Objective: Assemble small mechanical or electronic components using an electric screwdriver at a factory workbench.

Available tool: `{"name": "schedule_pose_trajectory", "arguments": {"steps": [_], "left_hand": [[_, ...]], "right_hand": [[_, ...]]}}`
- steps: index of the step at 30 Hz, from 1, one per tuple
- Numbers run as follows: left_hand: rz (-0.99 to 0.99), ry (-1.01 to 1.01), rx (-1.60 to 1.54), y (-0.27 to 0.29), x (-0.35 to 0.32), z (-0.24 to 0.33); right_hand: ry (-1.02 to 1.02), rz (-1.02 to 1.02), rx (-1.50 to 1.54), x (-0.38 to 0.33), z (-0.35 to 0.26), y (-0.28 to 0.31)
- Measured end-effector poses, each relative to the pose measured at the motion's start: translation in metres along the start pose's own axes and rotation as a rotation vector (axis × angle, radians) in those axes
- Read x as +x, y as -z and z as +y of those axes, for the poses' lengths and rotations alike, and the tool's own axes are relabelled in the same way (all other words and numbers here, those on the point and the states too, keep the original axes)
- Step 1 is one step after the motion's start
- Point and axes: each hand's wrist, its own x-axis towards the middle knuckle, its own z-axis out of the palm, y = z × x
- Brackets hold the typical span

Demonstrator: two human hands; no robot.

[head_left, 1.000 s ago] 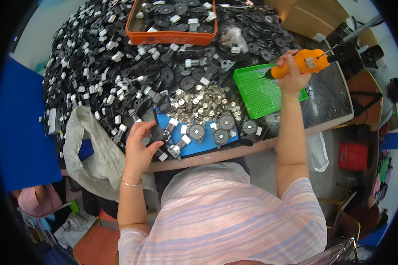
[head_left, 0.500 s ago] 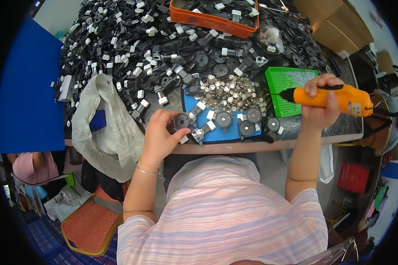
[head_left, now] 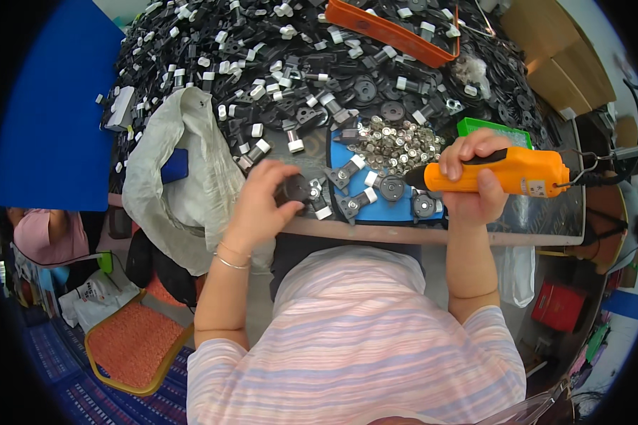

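Observation:
In my left hand (head_left: 262, 205), the thumb and fingers are curled round a dark round disc (head_left: 295, 188), just above the table's front edge. A black bracket with a white end (head_left: 319, 199) lies beside that disc. My right hand (head_left: 475, 170) grips an orange electric screwdriver (head_left: 532, 172), its black nose pointing left over the blue mat (head_left: 342, 154). Under the nose, and partly hidden by it, are a bracket with a round disc (head_left: 391, 188) and another disc piece (head_left: 424, 205). Two more brackets, one of them a white-tipped bracket (head_left: 356, 203), lie between my hands.
Small silver metal parts (head_left: 397, 145) are heaped on the mat. Behind them spreads a big pile of black and white parts (head_left: 262, 53) with an orange tray (head_left: 390, 30). A green tray (head_left: 493, 127) is at right, a pale cloth sack (head_left: 145, 173) at left.
My view has shifted, so the table sits farther right. The screwdriver has swung left from the green tray to over the mat. My left hand, with the disc, has moved left across the table.

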Motion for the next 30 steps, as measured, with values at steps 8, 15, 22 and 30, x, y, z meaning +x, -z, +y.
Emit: {"name": "schedule_pose_trajectory", "arguments": {"steps": [8,15,22,30], "left_hand": [[0.22,-0.009,0.426,-0.039,-0.007,0.013],[0.227,0.033,0.433,-0.038,-0.009,0.016],[0.179,-0.007,0.256,-0.039,-0.015,0.002],[0.196,-0.004,0.096,-0.043,-0.015,-0.009]], "right_hand": [[-0.034,-0.038,0.095,0.004,0.013,-0.023],[-0.054,-0.042,0.109,0.007,0.017,-0.03],[-0.101,-0.142,0.094,0.015,0.027,-0.052],[-0.085,-0.201,-0.019,0.012,0.057,-0.076]]}}
